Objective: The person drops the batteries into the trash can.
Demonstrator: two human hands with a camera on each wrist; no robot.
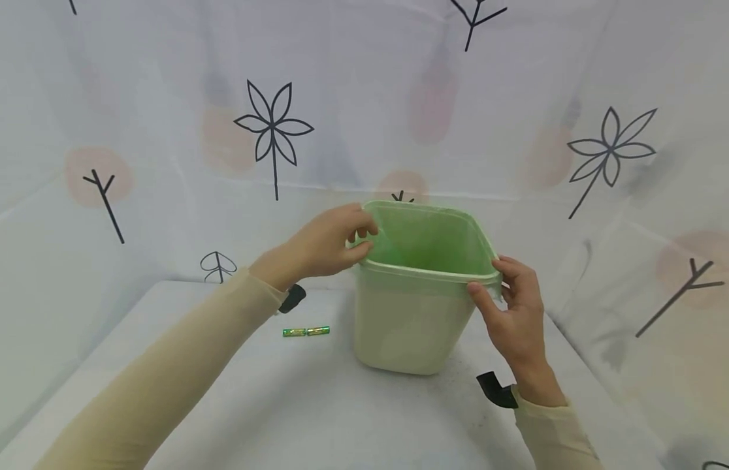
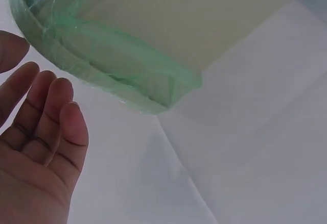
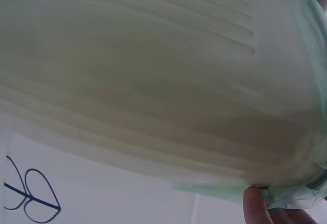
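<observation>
A cream trash bin point(image 1: 408, 326) stands on the table, tilted a little. A thin green trash bag point(image 1: 429, 238) lines its inside and folds over the rim; in the left wrist view the folded edge point(image 2: 122, 63) hangs down the outer wall. By the rim's left corner is my left hand point(image 1: 326, 243), its fingers loosely bent and a gap between thumb and fingertips. My right hand point(image 1: 517, 320) grips the rim's right corner, thumb in front and fingers round the side. The right wrist view shows the right thumb point(image 3: 255, 206) on the bag's edge.
Two small green-and-gold cylinders point(image 1: 306, 331), apparently batteries, lie end to end on the white tabletop point(image 1: 270, 405), left of the bin. A white cloth point(image 1: 353, 98) printed with plant outlines hangs behind. Black pieces point(image 1: 496, 390) sit at both wrists.
</observation>
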